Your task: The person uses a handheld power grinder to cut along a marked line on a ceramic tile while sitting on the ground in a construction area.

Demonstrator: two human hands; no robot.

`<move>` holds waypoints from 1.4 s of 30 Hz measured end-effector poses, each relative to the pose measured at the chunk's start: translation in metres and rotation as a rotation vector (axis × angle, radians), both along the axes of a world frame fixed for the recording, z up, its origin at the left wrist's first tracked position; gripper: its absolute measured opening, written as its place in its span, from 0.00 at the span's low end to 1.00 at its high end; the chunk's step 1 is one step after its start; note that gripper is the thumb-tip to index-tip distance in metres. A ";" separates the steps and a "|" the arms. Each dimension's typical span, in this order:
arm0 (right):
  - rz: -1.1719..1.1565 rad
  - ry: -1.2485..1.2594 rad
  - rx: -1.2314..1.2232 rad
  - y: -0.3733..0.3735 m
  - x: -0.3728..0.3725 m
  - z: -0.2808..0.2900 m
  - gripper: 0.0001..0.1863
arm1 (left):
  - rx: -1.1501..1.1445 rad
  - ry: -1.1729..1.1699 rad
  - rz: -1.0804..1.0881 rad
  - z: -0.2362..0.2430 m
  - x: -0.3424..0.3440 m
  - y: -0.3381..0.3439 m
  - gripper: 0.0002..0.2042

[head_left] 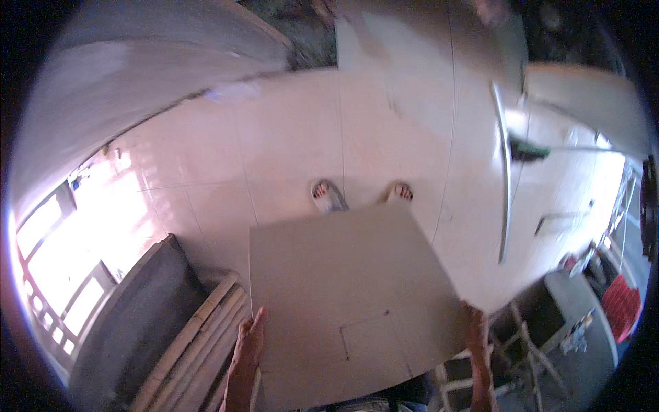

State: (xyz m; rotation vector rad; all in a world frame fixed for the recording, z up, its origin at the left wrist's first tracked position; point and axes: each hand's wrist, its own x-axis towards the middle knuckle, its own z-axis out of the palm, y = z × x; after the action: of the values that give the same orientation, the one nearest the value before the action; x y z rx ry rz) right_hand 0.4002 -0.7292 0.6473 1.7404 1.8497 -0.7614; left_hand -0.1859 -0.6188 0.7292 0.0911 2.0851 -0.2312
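Observation:
A large, flat grey-brown board (329,275) is held out level in front of my body, between my two hands. Dark pen lines on its near half mark part of a rectangle. My left hand (250,338) grips the left edge, its thumb along the side and its other fingers hidden below. On the opposite edge, my right hand (475,324) is closed on the board with its fingers mostly out of sight. Beyond the far edge my feet (329,195) show in sandals on the tiles.
A long white strip (506,178) lies on the tiled floor (288,144) to the right, beside a green broom head (527,149). Bamboo poles (195,336) and a dark grey sheet (147,302) stand at the lower left. A red cloth (620,309) hangs at the right.

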 end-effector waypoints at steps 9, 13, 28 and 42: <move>-0.261 0.310 -0.005 0.125 -0.059 0.112 0.31 | 0.504 -0.011 0.490 0.160 0.006 -0.134 0.24; -0.106 0.287 -0.017 0.148 -0.080 0.161 0.34 | 0.644 -0.017 0.650 0.200 0.025 -0.205 0.25; 0.422 0.020 -0.082 0.349 -0.421 0.268 0.27 | 0.658 0.067 0.797 0.172 -0.230 -0.191 0.26; 0.215 0.193 0.069 0.557 -0.738 0.288 0.33 | 0.883 0.032 0.960 0.307 -0.586 -0.001 0.26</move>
State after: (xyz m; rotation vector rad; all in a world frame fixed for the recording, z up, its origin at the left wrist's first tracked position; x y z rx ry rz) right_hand -0.3382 -0.1719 0.9354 1.5199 2.1739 -0.8111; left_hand -0.7723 -0.6198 1.0361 -0.3817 1.8831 1.2586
